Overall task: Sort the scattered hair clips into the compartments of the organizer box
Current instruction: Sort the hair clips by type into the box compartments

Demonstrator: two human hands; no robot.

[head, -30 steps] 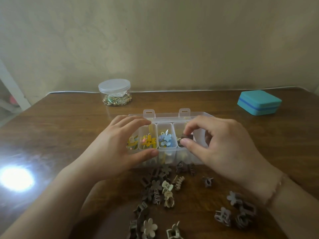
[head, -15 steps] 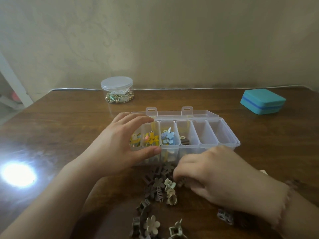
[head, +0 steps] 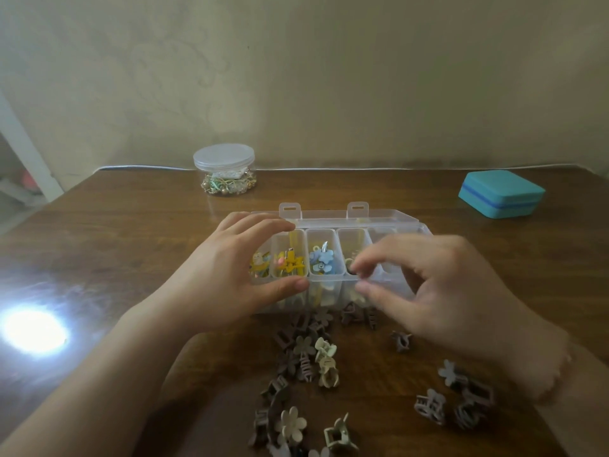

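Box: the clear plastic organizer box (head: 408,222) sits open on the brown wooden tabletop (head: 131,232), and I see yellow clips (head: 290,263) and blue flower clips (head: 324,260) in two of its slots.
Left hand: my left hand (head: 230,278) wraps the left end of the box, thumb in front and fingers on the back rim — a wide grip that steadies it.
Right hand: my right hand (head: 438,291) hangs over the fourth slot with thumb and first finger almost pinched; it is blurry, so I cannot tell if a small dark clip is in that narrow grip.
Loose clips: a pile of brown and cream claw clips (head: 309,361) lies just in front of the box, and a few more (head: 451,394) lie near my right wrist.
Risk: I think a tiny clip could slip and land in the wrong slot or bounce out.
Risk: my right wrist could bump the clips near it and scatter them — the box could slide too if my left hand lets go.
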